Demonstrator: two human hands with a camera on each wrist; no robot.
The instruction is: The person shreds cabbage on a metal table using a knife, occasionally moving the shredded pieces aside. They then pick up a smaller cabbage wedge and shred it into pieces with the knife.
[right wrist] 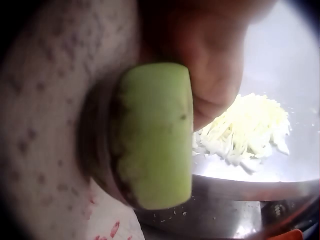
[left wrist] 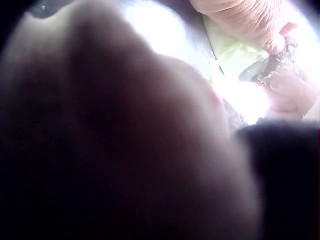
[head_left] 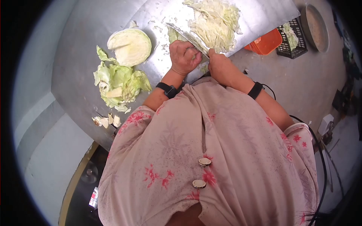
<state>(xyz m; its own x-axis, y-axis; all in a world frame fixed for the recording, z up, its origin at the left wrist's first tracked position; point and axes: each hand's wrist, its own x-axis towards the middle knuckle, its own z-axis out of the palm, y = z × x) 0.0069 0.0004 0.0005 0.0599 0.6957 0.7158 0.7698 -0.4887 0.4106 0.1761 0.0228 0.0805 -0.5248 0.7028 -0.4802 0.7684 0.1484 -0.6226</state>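
Note:
The right hand (head_left: 222, 69) grips the handle end of a long knife (head_left: 188, 37), whose blade slants up and left. Beside the blade the left hand (head_left: 183, 58) has its fingers curled, with pale green cabbage (head_left: 174, 34) just beyond them, partly hidden by the blade. Shredded cabbage (head_left: 215, 28) lies heaped past the knife, and the right wrist view shows the same heap (right wrist: 250, 125) beyond the right hand (right wrist: 215, 70). In the left wrist view, cabbage leaf (left wrist: 235, 47) shows below the left hand (left wrist: 245, 17), and the right hand (left wrist: 292, 92) is at the right edge.
A cut cabbage half (head_left: 130, 47) lies left on the metal surface (head_left: 83, 49), with loose outer leaves (head_left: 122, 83) below it and small scraps (head_left: 107, 120) near the edge. At the right are an orange container (head_left: 267, 42), a black basket (head_left: 292, 51) and a round pan (head_left: 316, 28).

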